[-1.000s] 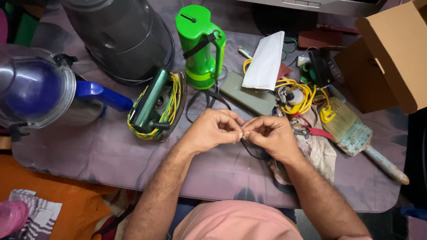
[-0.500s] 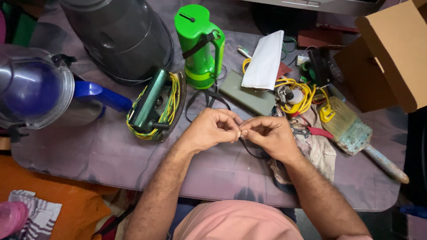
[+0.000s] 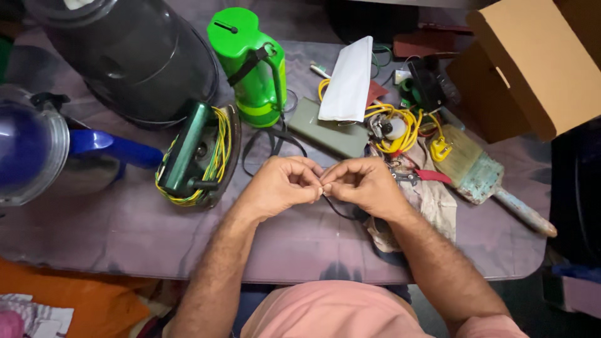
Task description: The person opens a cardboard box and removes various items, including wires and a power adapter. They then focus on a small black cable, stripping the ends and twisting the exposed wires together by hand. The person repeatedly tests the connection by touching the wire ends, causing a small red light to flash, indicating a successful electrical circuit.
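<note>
Between your fingertips, a thin black wire (image 3: 341,209): left hand (image 3: 278,186) and right hand (image 3: 365,185) meet mid-surface, both grips pinched shut on it. Wire loops down under the right hand. Green lantern (image 3: 250,62) behind, paintbrush (image 3: 479,172) and yellow cable (image 3: 400,125) to the right, open green casing (image 3: 194,156) to the left.

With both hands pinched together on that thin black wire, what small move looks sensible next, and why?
Probably a short twist of the black wire between the fingertips. The left hand and right hand meet fingertip to fingertip over the table, pinching the wire at one spot, and the wire trails loose under the right hand. What sits at the pinch is too small to tell.
</note>
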